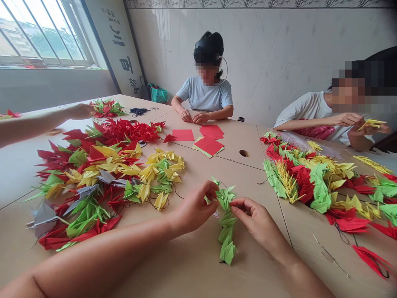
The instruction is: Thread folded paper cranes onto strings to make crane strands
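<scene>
A strand of green folded-paper pieces [227, 225] runs down the tabletop in front of me, its lower end lying on the surface. My left hand [198, 205] pinches the strand near its top, at the left side. From the right, my right hand [254, 217] has thumb and forefinger closed on the edge of a green piece just below. A dark thread shows at the top and at the bottom end. Beneath my left fingers, a small pale item [216, 215] lies on the table, partly hidden.
A large heap of red folded pieces [124, 134] and other colours lies left. Coloured strands [319, 178] and a long needle [331, 255] lie right. Red paper squares [210, 146] sit ahead, before a seated person [206, 97]. Another person [313, 107] holds yellow pieces; another's arm reaches in from the left.
</scene>
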A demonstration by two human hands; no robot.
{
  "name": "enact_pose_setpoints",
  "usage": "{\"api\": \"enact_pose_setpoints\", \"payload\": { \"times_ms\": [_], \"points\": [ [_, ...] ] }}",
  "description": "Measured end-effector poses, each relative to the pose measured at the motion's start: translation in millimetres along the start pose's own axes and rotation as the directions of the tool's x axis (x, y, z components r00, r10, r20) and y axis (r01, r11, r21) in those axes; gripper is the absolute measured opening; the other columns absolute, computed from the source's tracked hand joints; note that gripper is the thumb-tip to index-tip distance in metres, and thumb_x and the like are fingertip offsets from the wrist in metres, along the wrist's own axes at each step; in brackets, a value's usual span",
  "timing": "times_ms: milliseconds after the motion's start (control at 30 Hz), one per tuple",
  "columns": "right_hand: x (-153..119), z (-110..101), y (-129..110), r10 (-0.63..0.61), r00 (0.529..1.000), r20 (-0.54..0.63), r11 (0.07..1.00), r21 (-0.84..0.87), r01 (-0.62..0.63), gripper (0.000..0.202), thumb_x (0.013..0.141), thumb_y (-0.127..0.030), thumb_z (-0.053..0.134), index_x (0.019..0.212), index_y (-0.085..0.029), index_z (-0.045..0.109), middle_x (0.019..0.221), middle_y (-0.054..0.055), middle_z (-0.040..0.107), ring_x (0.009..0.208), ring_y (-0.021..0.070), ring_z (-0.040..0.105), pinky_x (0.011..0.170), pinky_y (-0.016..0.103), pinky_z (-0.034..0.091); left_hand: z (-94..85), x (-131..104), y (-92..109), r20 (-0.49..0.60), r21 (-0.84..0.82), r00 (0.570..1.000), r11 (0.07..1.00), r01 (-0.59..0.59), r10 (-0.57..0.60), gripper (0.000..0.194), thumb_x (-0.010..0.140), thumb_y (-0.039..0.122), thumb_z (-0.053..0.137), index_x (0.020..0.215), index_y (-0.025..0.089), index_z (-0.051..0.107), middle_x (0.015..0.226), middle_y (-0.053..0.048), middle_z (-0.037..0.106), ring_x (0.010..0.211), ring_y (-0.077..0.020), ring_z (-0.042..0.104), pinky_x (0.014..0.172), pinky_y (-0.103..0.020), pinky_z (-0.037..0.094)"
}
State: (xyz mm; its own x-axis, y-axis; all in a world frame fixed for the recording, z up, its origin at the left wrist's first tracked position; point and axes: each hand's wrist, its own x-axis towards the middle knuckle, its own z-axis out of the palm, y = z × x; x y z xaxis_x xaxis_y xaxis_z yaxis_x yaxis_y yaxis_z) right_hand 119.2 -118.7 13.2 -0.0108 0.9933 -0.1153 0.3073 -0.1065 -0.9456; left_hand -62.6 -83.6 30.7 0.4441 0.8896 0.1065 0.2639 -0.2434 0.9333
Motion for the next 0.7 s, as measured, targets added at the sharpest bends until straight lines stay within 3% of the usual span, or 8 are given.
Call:
{"api": "enact_pose_setpoints", "payload": {
  "times_ms": [167, 300, 433, 567, 700],
  "points": [
    [-3.5, 1.6, -5.3, -0.015, 0.999, 0.036, 0.999, 0.048, 0.013, 0.022, 0.076, -0.037, 0.058, 0.086, -0.017, 0.062, 0.076, 0.002, 0.064, 0.074, 0.0170, 0.056, 0.069, 0.027, 0.044, -0.9, -1.7, 1.4, 0.056, 0.054, 0.998, 0.998, 0.014, -0.017, 0.009, 0.078, 0.025, 0.051, 0.084, 0.019, 0.051, 0.072, 0.002, 0.053, 0.062, -0.0095, 0.045, 0.055, -0.021, 0.035],
    [-3.9, 2.8, -6.7, -0.036, 0.999, 0.034, 0.999, 0.002, 0.036, 0.024, 0.078, -0.038, 0.056, 0.087, -0.017, 0.063, 0.073, 0.002, 0.062, 0.069, 0.0160, 0.054, 0.064, 0.026, 0.043, -2.4, -1.5, 5.6, 0.142, -0.068, 0.988, 0.996, 0.064, -0.054, 0.024, 0.082, 0.039, 0.047, 0.087, 0.017, 0.055, 0.069, 0.001, 0.052, 0.062, -0.0100, 0.046, 0.055, -0.021, 0.036],
    [-4.0, 4.5, -5.6, -0.037, 0.999, 0.015, 0.997, -0.071, 0.038, 0.022, 0.078, -0.038, 0.056, 0.084, -0.018, 0.063, 0.072, 0.002, 0.062, 0.067, 0.0166, 0.053, 0.064, 0.027, 0.042, -4.1, 0.2, 9.1, 0.201, -0.193, 0.969, 0.964, 0.181, -0.142, 0.028, 0.079, 0.043, 0.050, 0.084, 0.016, 0.054, 0.071, 0.000, 0.052, 0.064, -0.0102, 0.049, 0.053, -0.019, 0.038],
    [-4.1, 6.6, -2.7, -0.052, 0.999, -0.012, 0.995, -0.090, 0.051, 0.020, 0.077, -0.036, 0.056, 0.085, -0.019, 0.063, 0.077, 0.003, 0.063, 0.071, 0.0182, 0.055, 0.066, 0.029, 0.043, -4.3, 1.7, 6.4, 0.242, -0.300, 0.945, 0.909, 0.290, -0.221, 0.015, 0.076, 0.030, 0.050, 0.084, 0.017, 0.053, 0.076, 0.000, 0.052, 0.065, -0.0106, 0.053, 0.050, -0.018, 0.042],
    [-4.8, 6.9, -2.1, -0.057, 0.998, -0.029, 0.993, -0.109, 0.054, 0.018, 0.077, -0.033, 0.055, 0.087, -0.019, 0.062, 0.078, 0.003, 0.063, 0.072, 0.0181, 0.055, 0.067, 0.029, 0.043, -2.9, 2.9, 0.3, 0.206, -0.242, 0.956, 0.935, 0.258, -0.210, 0.014, 0.067, 0.014, 0.047, 0.079, 0.017, 0.055, 0.068, 0.003, 0.051, 0.057, -0.0073, 0.049, 0.048, -0.016, 0.039]
  ]
}}
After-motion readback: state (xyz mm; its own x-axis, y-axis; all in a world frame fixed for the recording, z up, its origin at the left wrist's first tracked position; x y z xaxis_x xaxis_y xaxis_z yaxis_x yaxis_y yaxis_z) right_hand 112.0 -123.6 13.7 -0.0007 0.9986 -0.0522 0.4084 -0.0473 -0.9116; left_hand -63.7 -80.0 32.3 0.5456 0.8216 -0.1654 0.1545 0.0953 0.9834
